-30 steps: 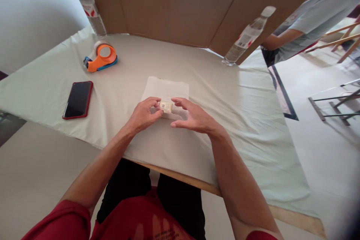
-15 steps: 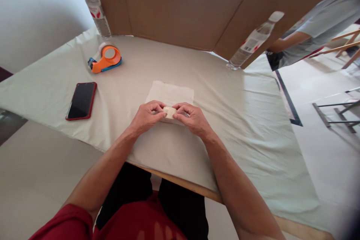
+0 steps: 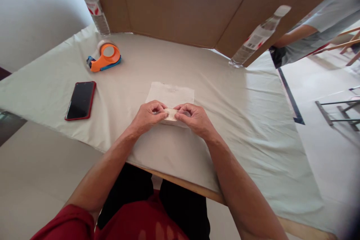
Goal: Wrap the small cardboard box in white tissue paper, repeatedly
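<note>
Between my two hands is a small pale, flat piece (image 3: 171,114), pinched at its left end by my left hand (image 3: 149,115) and at its right end by my right hand (image 3: 191,117). What it is made of is too small to tell. Thumbs and forefingers of both hands press on it. Beneath and beyond the hands lies a whitish sheet (image 3: 171,93) on the cloth. Some thin translucent material shows by my right fingers.
Left on the cloth-covered table (image 3: 219,93) are a black phone (image 3: 81,100) with a red edge and an orange tape dispenser (image 3: 108,59). Bottles (image 3: 95,7) (image 3: 257,39) stand before a cardboard panel (image 3: 180,3). A person's arm (image 3: 298,34) shows at right.
The view has shifted slightly. Both hands keep their pinch on the pale piece, whose visible face looks a little tilted and more textured than before.
</note>
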`<action>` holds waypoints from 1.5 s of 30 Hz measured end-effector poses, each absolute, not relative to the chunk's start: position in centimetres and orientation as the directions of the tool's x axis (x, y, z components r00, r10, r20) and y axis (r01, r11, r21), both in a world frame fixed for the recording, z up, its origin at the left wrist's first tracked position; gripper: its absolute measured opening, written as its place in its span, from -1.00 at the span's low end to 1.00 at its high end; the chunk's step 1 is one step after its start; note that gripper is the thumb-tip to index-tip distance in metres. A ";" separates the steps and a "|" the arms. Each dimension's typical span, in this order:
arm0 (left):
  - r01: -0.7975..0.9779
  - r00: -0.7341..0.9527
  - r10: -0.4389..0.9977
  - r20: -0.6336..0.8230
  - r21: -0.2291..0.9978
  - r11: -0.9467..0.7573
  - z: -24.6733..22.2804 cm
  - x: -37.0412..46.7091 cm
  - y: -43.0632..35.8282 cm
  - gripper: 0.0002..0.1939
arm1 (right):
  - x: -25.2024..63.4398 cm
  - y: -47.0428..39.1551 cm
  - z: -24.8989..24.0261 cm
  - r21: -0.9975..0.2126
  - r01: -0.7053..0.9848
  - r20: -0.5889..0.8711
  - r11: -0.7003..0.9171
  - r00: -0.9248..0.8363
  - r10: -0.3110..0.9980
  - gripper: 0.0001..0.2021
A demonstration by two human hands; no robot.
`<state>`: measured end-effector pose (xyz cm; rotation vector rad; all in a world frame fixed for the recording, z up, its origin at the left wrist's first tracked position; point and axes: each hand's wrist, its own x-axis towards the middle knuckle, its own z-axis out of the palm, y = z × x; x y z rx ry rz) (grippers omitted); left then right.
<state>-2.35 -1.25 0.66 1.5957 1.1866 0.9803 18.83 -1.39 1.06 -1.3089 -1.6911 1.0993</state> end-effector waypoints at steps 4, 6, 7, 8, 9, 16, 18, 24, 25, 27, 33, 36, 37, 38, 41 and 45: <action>0.253 0.212 0.977 0.020 0.964 -0.075 0.6 -2.3 -0.9 -0.79 | 19.8 -0.7 0.8 -0.871 0.482 0.008 0.093 -0.175 0.985 -0.79; 0.265 0.205 0.979 0.006 0.962 -0.062 0.5 -2.2 -0.8 -0.79 | 20.2 -0.9 1.3 -0.776 0.610 0.140 0.164 -0.086 0.986 -0.85; 0.269 0.203 0.979 0.004 0.961 -0.060 0.5 -2.2 -0.8 -0.80 | 20.3 -1.2 1.8 -0.712 0.669 0.249 0.212 -0.042 0.968 -0.89; 0.271 0.200 0.980 0.006 0.961 -0.061 0.4 -2.1 -0.8 -0.80 | 20.3 -1.6 2.4 -0.649 0.714 0.360 0.264 -0.017 0.933 -0.93; 0.273 0.198 0.980 0.009 0.960 -0.064 0.4 -2.1 -0.8 -0.80 | 20.1 -2.1 3.0 -0.592 0.740 0.452 0.319 -0.023 0.892 -0.93; 0.296 0.207 0.978 0.029 0.951 -0.090 0.3 -2.1 -0.4 -0.80 | 16.4 -4.8 3.4 -0.306 0.722 0.358 0.621 -0.517 0.778 -0.81; 0.325 0.216 0.976 0.017 0.941 -0.088 0.8 -2.5 -0.4 -0.79 | 15.9 -4.7 2.5 -0.249 0.746 0.316 0.618 -0.540 0.780 -0.80; 0.439 0.227 0.974 0.005 0.892 -0.107 2.6 -4.5 -1.1 -0.63 | 16.1 -4.2 2.3 -0.173 0.771 0.275 0.612 -0.559 0.782 -0.80; 0.463 0.215 0.977 -0.006 0.881 -0.096 2.6 -4.7 -1.1 -0.65 | 16.1 -4.2 2.4 -0.159 0.777 0.265 0.608 -0.560 0.785 -0.79; 0.506 0.189 0.981 -0.051 0.861 -0.053 2.5 -4.8 -1.1 -0.69 | 16.0 -4.2 2.6 -0.129 0.788 0.245 0.602 -0.563 0.789 -0.78; 0.676 -0.002 0.999 0.032 0.737 -0.023 1.4 -5.4 -1.3 -0.66 | 15.1 -4.4 2.7 -0.036 0.820 0.212 0.572 -0.553 0.806 -0.74; 0.709 -0.077 0.997 -0.008 0.702 0.060 1.6 -6.6 -2.0 -0.45 | 14.7 -4.2 2.8 0.015 0.817 0.195 0.577 -0.568 0.799 -0.75; 0.722 -0.079 0.996 -0.051 0.686 0.093 1.8 -7.0 -2.3 -0.38 | 14.6 -4.1 2.8 0.029 0.813 0.187 0.582 -0.577 0.795 -0.75; 0.739 -0.074 0.993 -0.093 0.663 0.117 2.1 -7.2 -2.4 -0.32 | 14.6 -4.0 2.9 0.040 0.808 0.178 0.588 -0.585 0.792 -0.75; 0.787 -0.048 0.982 -0.183 0.599 0.150 2.9 -7.4 -2.4 -0.25 | 14.5 -3.7 3.0 0.054 0.797 0.154 0.601 -0.601 0.784 -0.74; 0.762 -0.077 0.953 -0.294 0.599 0.246 3.6 -6.7 -1.4 -0.31 | 14.5 -3.7 3.1 0.054 0.792 0.149 0.608 -0.608 0.779 -0.74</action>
